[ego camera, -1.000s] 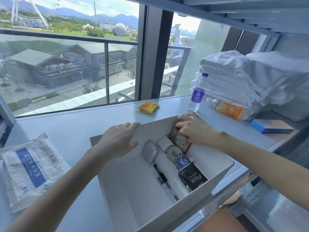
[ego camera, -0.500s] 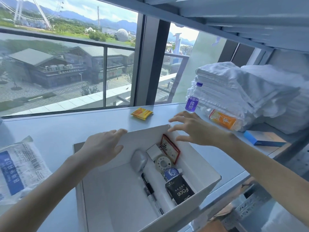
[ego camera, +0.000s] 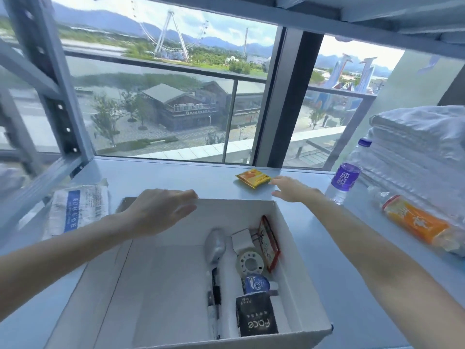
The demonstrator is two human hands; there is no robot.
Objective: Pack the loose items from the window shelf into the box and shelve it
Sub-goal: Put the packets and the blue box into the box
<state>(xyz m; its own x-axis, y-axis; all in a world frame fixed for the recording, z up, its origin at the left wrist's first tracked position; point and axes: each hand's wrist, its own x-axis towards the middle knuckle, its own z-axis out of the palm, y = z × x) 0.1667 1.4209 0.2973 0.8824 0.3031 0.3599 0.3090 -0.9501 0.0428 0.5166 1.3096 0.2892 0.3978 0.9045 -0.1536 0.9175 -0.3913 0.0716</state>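
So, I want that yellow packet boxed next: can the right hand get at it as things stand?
Likely yes: the right hand, open, is right beside the yellow packet, which lies flat on the shelf with nothing over it.

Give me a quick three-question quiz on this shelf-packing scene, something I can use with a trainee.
1. True or false: the right hand is gripping the yellow packet.
2. The left hand rests on: A) the far rim of the box, B) a purple-labelled bottle, C) the towel stack.
3. Fill in: the orange-labelled bottle lies on its ____.
Key: 1 false, its fingers are straight, reaching toward the packet; 2 A; 3 side.
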